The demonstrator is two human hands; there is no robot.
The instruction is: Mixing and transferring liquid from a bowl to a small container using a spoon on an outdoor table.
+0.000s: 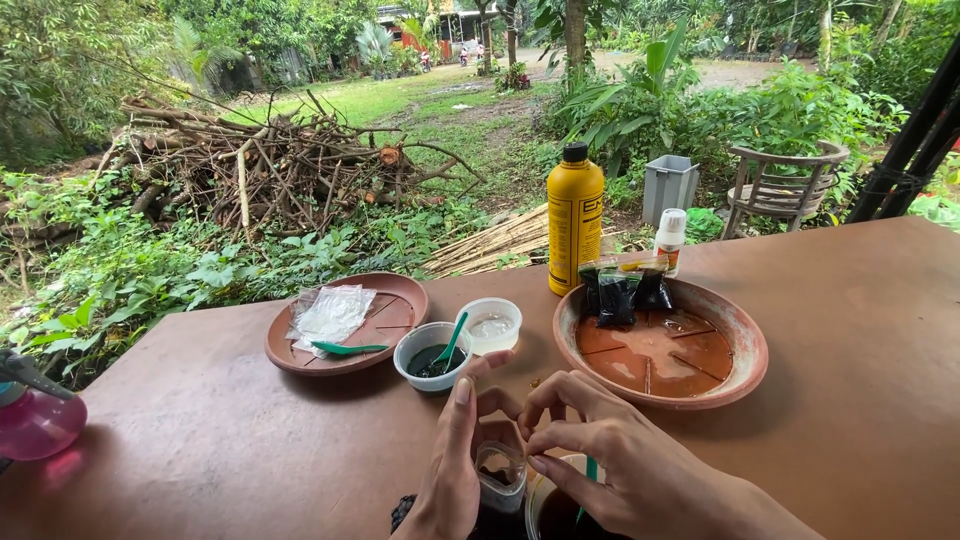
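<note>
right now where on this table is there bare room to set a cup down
Bare table right of the big brown saucer, and front left between the pink spray bottle and the left hand. Crowded in the middle around the two small cups and both hands.

The pink spray bottle is cut off at the left edge, its nozzle unseen.

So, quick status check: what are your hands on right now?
Left hand holding a small clear bag of dark stuff. Right hand pinching the bag's top, green spoon tucked under it. Cup of dark liquid just beyond; nothing between.
</note>
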